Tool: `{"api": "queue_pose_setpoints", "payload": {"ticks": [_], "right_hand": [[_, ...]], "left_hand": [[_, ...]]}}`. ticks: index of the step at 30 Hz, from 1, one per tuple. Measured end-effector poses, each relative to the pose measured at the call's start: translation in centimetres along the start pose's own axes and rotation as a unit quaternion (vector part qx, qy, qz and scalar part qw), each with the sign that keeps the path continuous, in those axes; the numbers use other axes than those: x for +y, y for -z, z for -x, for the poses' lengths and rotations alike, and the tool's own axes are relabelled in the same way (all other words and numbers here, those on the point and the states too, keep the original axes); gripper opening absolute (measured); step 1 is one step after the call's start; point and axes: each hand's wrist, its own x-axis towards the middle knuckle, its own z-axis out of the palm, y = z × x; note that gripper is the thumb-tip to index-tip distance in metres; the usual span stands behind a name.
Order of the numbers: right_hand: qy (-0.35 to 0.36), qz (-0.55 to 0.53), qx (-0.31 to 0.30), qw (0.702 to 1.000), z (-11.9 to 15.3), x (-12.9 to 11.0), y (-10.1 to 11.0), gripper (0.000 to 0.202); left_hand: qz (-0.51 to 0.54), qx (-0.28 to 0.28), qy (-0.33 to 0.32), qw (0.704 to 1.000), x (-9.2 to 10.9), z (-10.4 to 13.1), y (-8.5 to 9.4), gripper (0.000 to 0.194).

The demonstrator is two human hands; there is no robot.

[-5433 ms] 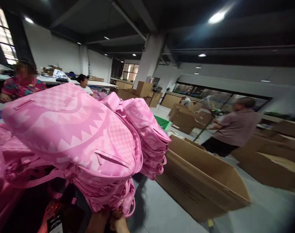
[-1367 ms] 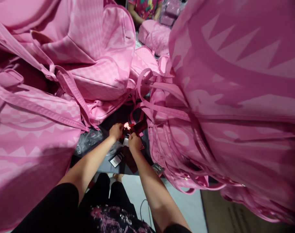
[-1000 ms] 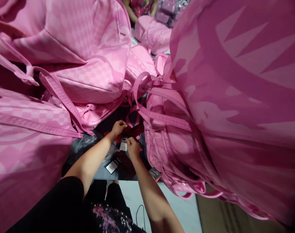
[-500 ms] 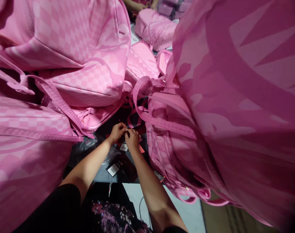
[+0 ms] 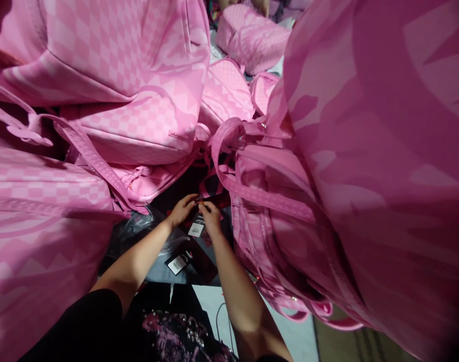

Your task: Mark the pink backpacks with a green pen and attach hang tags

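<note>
My left hand (image 5: 182, 210) and my right hand (image 5: 211, 216) meet fingertip to fingertip over a dark surface between pink backpacks. Both are closed in a pinch on something small and dark that I cannot make out. Just below the fingers is a black hang tag (image 5: 196, 230) with a white label; whether it is attached to what they pinch is unclear. Nearer to me lies another black hang tag (image 5: 177, 264) with a white barcode label. Red-edged dark pieces show around the fingers, partly covered by the hands.
A large pink backpack (image 5: 365, 176) rises on the right, its strap (image 5: 267, 193) reaching close to my hands. Checkered pink backpacks (image 5: 131, 130) crowd the left. Clear plastic (image 5: 139, 231) lies by my left wrist. At the far top, another person's hand (image 5: 261, 6) shows by a bag.
My hands have parted slightly, and the right has shifted a little right, showing more of the tag beneath. The view has moved slightly. The bags otherwise look unchanged.
</note>
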Motion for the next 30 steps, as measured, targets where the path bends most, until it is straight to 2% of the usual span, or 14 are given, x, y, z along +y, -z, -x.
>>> {"api": "queue_pose_setpoints", "payload": {"ticks": [3, 6, 11, 17, 23, 30], "right_hand": [[-0.024, -0.102, 0.005, 0.994, -0.2, -0.2, -0.1, 0.03], [-0.045, -0.178, -0.002, 0.983, 0.0, -0.9, 0.0, 0.034], [-0.066, -0.252, -0.001, 0.965, 0.1, -2.0, 0.3, 0.033], [-0.11, -0.274, 0.005, 0.955, -0.9, -1.8, 0.4, 0.031], [-0.132, -0.295, 0.027, 0.946, -2.6, -2.2, -0.1, 0.028], [-0.158, -0.315, 0.059, 0.934, -4.8, -2.5, 0.3, 0.019]], "left_hand": [[-0.031, 0.002, -0.022, 0.999, 0.3, 0.6, -0.7, 0.046], [-0.045, 0.02, -0.034, 0.998, 0.2, 0.4, -1.8, 0.042], [-0.046, -0.008, -0.041, 0.998, -0.5, 0.0, -2.8, 0.041], [-0.172, -0.046, -0.03, 0.984, -0.4, -0.4, -1.6, 0.02], [-0.337, -0.019, -0.042, 0.94, 0.8, -0.3, -0.3, 0.02], [-0.431, -0.053, -0.031, 0.9, 1.3, 0.2, 0.4, 0.024]]}}
